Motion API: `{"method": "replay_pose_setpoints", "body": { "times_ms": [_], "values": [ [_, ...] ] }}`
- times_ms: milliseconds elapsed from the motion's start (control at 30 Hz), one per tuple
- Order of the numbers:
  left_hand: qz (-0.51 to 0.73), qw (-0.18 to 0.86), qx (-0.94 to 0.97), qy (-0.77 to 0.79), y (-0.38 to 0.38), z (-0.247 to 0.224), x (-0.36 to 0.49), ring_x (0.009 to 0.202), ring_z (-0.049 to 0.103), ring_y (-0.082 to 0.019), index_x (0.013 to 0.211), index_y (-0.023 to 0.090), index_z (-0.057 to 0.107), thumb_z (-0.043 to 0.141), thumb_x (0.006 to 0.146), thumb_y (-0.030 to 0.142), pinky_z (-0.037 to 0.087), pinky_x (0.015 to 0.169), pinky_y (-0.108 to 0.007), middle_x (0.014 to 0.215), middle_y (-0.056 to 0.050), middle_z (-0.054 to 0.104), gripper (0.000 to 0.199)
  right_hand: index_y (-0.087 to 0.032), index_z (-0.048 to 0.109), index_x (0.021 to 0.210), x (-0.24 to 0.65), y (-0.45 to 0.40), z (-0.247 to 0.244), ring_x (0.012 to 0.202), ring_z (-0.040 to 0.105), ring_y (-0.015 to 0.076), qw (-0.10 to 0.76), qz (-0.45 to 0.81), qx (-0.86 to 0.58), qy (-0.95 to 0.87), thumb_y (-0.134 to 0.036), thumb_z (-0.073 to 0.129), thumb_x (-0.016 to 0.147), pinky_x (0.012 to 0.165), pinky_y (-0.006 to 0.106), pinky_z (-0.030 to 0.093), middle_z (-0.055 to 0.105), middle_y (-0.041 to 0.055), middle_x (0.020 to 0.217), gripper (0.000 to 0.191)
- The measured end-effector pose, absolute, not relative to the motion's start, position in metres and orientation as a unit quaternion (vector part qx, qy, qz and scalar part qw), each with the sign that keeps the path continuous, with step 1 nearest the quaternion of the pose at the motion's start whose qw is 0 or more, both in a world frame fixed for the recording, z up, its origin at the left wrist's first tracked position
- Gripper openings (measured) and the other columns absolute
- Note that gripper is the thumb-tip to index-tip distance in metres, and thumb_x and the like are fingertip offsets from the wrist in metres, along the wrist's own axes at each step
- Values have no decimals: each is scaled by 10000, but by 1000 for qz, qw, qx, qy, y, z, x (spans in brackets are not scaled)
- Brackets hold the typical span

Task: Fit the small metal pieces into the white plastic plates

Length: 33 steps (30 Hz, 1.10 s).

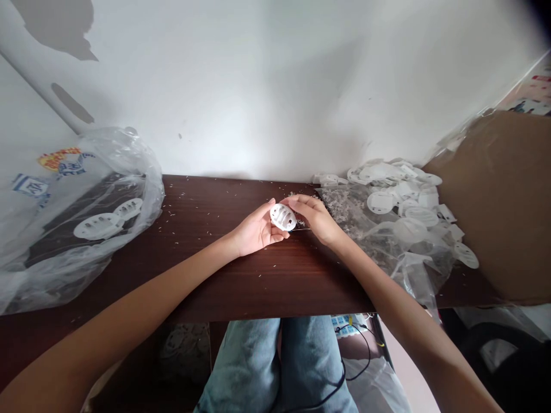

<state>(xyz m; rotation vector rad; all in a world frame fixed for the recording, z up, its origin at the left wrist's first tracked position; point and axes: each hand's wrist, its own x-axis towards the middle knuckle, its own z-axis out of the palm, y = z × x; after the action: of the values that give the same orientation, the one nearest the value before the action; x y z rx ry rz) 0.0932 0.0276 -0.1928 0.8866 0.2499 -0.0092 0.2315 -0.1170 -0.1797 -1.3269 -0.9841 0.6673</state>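
Observation:
A white oval plastic piece with slots (283, 217) is held up over the middle of the dark brown table (241, 287). My left hand (257, 230) grips its left and lower edge between thumb and fingers. My right hand (313, 215) is closed at its upper right edge, with thumb and fingertips close together; whether they hold anything besides the piece is too small to tell. Under and behind my right hand lie small white bits (340, 203) on clear plastic.
An open clear bag (142, 143) with a few oval pieces (98, 226) lies at the left. Many white pieces (407, 198) are heaped at the right, beside a cardboard box (495, 201). A power strip (342, 326) and cables are below the table edge.

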Motion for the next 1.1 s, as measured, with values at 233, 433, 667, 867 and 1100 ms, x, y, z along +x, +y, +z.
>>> {"method": "replay_pose_setpoints", "body": {
  "times_ms": [233, 433, 667, 867, 1100],
  "values": [
    [44, 874, 476, 87, 16, -197, 93, 692, 641, -137, 1043, 150, 679, 684, 930, 702, 517, 572, -235, 897, -76, 690, 563, -209, 771, 967, 226, -115, -180, 840, 629, 169, 635, 300, -568, -429, -490, 813, 872, 804, 318, 503, 727, 36, 937, 299],
    [159, 845, 498, 110, 11, -200, 92, 522, 516, -82, 909, 168, 644, 789, 881, 569, 368, 458, -215, 728, -15, 614, 427, -218, 708, 917, 228, -112, -188, 740, 546, 141, 663, 279, -561, -409, -550, 820, 864, 707, 298, 470, 643, 5, 849, 354],
    [178, 841, 499, 111, 8, -198, 90, 481, 429, -27, 857, 169, 635, 859, 808, 358, 285, 447, -193, 716, 17, 580, 297, -242, 668, 951, 220, -110, -193, 731, 547, 144, 672, 264, -553, -416, -576, 776, 914, 692, 299, 478, 617, -1, 847, 353],
    [213, 824, 513, 114, 11, -203, 90, 445, 343, -19, 889, 188, 671, 866, 811, 380, 220, 429, -188, 609, 51, 514, 285, -251, 671, 967, 216, -109, -195, 740, 551, 147, 681, 259, -535, -427, -561, 781, 925, 702, 306, 474, 619, -4, 853, 331],
    [238, 816, 515, 106, 10, -201, 90, 463, 355, -27, 901, 196, 644, 873, 769, 324, 242, 441, -180, 610, 59, 527, 294, -255, 680, 979, 214, -109, -201, 781, 572, 140, 696, 289, -495, -433, -499, 773, 956, 753, 303, 492, 622, -7, 876, 263]
  ]
}}
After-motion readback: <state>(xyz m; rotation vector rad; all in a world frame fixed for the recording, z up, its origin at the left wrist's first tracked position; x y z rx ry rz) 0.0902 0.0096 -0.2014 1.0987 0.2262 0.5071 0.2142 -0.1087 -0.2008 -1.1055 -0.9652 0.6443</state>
